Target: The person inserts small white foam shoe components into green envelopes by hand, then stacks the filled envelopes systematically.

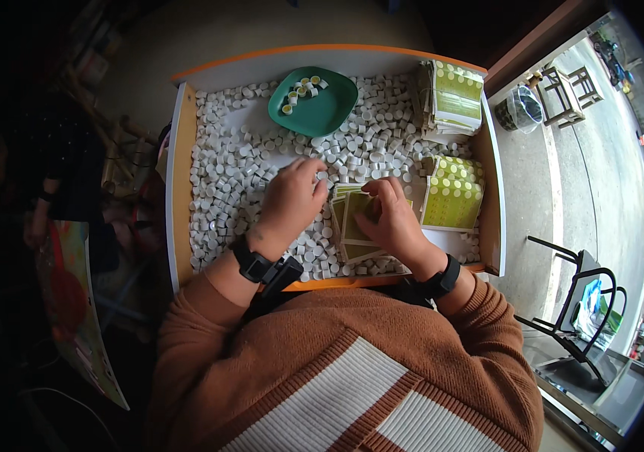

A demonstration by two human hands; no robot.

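My left hand (290, 200) is closed, with a small white cap (321, 175) at its fingertips, above a spread of loose white caps (224, 181). Just to its right, my right hand (391, 221) curls its fingers together over a small fanned pile of green sticker sheets (356, 226). Whatever is between the right fingertips is too small or hidden to make out. At the far side lies a green plate (318, 117) carrying several white caps with yellow-green round tops (307, 87).
A shallow white tray with an orange rim (322, 48) surrounds the caps. Two stacks of green dotted sticker sheets, a far one (456, 94) and a nearer one (451, 197), stand along its right side. Further right are a black chair (585, 301) and a lined bin (519, 110).
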